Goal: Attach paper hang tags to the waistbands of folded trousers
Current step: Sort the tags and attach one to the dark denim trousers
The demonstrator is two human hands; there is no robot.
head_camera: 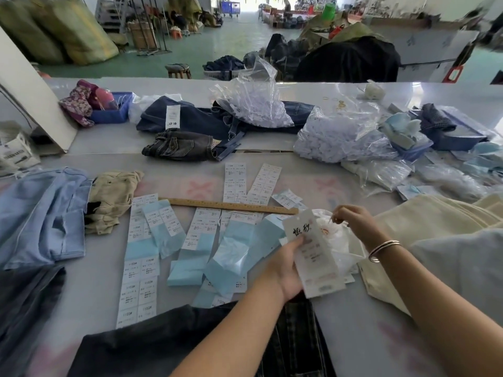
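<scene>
Clear plastic bags [340,137] on desk [353,336], filled with small white pieces. Hang tag [313,257] held above desk's near edge, long axis near-far, printed characters at far end. Left hand [285,270] gripping tag's left edge. Right hand [353,221] pinching something thin, unidentifiable.

Bare forearms, no sleeves; silver bangles [383,250] on right wrist.

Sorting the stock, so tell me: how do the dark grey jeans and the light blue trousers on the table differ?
The dark grey jeans lie bunched in a small heap at mid-table; the light blue trousers lie spread flatter at the left edge, covering far more surface. The jeans are dark washed denim, the trousers pale and smooth. No hand touches either.
</scene>
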